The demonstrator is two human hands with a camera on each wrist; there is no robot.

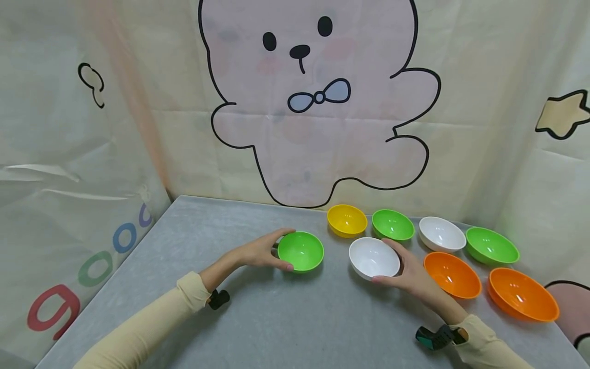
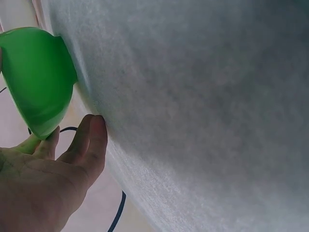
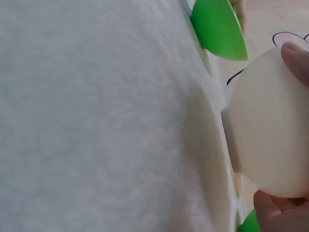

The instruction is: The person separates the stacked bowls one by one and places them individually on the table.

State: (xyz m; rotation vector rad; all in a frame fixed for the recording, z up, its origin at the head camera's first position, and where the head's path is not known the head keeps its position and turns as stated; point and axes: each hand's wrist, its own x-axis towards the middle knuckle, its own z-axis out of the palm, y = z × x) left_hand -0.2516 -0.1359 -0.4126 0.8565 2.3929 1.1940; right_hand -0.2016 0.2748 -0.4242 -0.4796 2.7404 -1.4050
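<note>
My left hand (image 1: 269, 252) holds a small green bowl (image 1: 301, 251) by its left side, the thumb at the near rim and fingers at the far rim. In the left wrist view the green bowl (image 2: 38, 77) stands upright, with fingertips against its wall. To the right, my right hand (image 1: 405, 269) grips a white bowl (image 1: 373, 258) across its right side, thumb in front and fingers behind. The right wrist view shows the white bowl (image 3: 270, 125) between thumb and fingers, its base close over the table. A gap separates the two held bowls.
Along the table's back right stand a yellow bowl (image 1: 347, 221), a green bowl (image 1: 393, 225), another white bowl (image 1: 442, 234) and a larger green bowl (image 1: 492, 246). Two orange bowls (image 1: 452, 275) (image 1: 524, 294) sit nearer, beside my right forearm. A printed curtain (image 1: 295, 154) hangs behind the grey table (image 1: 295, 323).
</note>
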